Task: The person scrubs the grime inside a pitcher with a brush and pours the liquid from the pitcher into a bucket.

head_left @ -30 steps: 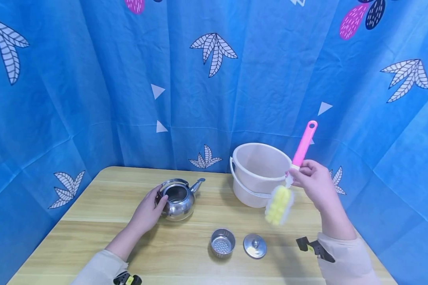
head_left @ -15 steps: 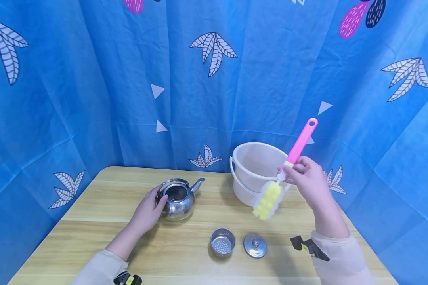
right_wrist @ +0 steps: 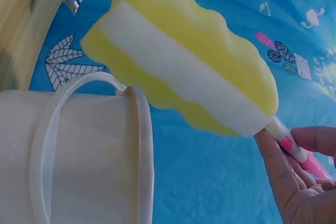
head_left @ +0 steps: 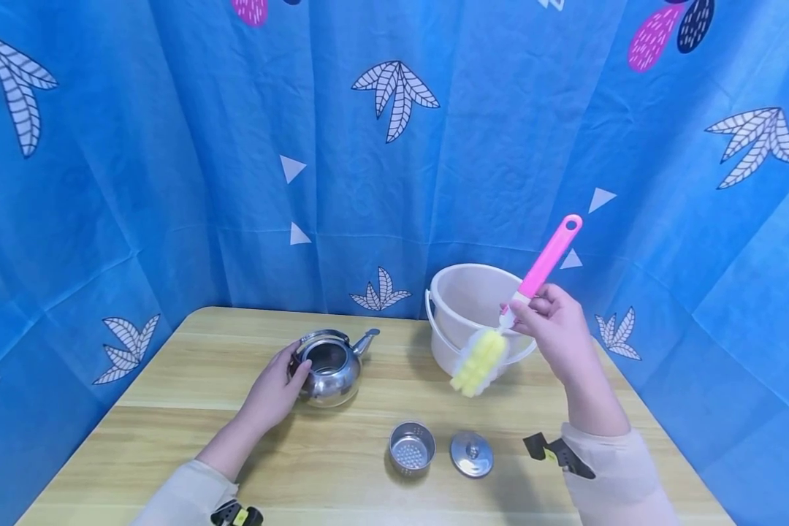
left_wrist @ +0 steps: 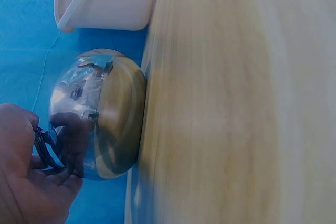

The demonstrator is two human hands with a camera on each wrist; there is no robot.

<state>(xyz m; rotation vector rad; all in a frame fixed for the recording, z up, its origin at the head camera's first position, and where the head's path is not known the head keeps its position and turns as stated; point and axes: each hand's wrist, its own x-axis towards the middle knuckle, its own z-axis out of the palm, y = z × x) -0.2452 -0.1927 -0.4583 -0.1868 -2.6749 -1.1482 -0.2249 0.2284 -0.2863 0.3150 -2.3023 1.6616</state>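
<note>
On the left of the table, a shiny steel teapot (head_left: pixel 332 383) stands upright without its lid, its spout pointing back and right. My left hand (head_left: pixel 272 387) grips it at the handle side, fingers round the folded handle (left_wrist: pixel 47 148) in the left wrist view. My right hand (head_left: pixel 552 325) pinches a sponge brush by its white neck, the pink handle (head_left: pixel 549 256) slanting up and right. The yellow and white sponge head (head_left: pixel 478 363) hangs down in front of the bucket, clear of the table. In the right wrist view the sponge head (right_wrist: pixel 184 56) shows large, with a wavy edge.
A cream bucket (head_left: pixel 450 336) with a white bail handle stands at the back right. Near the front of the wooden table (head_left: pixel 329 467) sit a perforated steel strainer cup (head_left: pixel 412 448) and a round steel lid (head_left: pixel 471 454) with a knob. A patterned blue curtain surrounds the table.
My right hand has carried the sponge brush leftward, its head swinging left and slightly up across the bucket's front. My left hand and the teapot have stayed in place.
</note>
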